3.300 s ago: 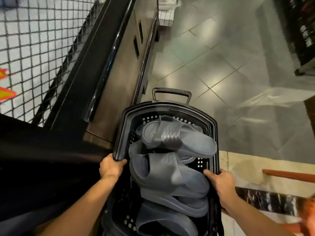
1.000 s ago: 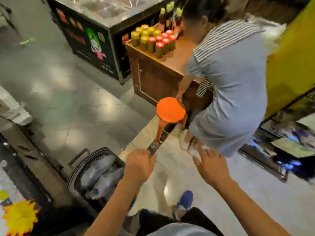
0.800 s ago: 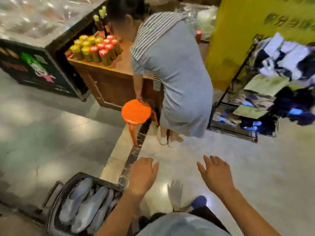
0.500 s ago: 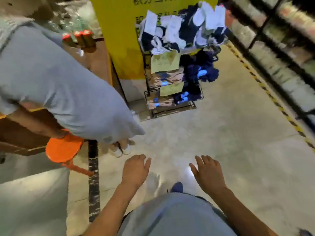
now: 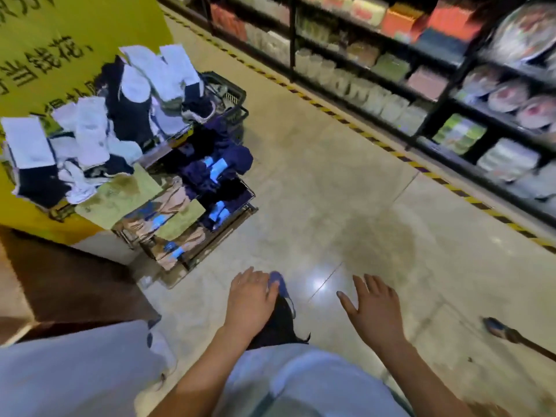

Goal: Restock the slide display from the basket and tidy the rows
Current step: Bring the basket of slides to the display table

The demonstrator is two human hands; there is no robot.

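No slide basket in shot: left hand [image 5: 251, 302] and right hand [image 5: 373, 311] both hang empty, fingers spread, at six o'clock over the floor [image 5: 346, 182], sock rack [image 5: 168, 188] at ten against a yellow sign [image 5: 90, 22] with cropped black Chinese lettering.

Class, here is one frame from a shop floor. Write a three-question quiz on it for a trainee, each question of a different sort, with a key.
1. True or false: the left hand grips a slide.
2. The sock rack stands to the person's: A left, B right, C rear.
3. Fill in: the right hand, fingers spread, holds ____.

Key: 1 false; 2 A; 3 nothing.
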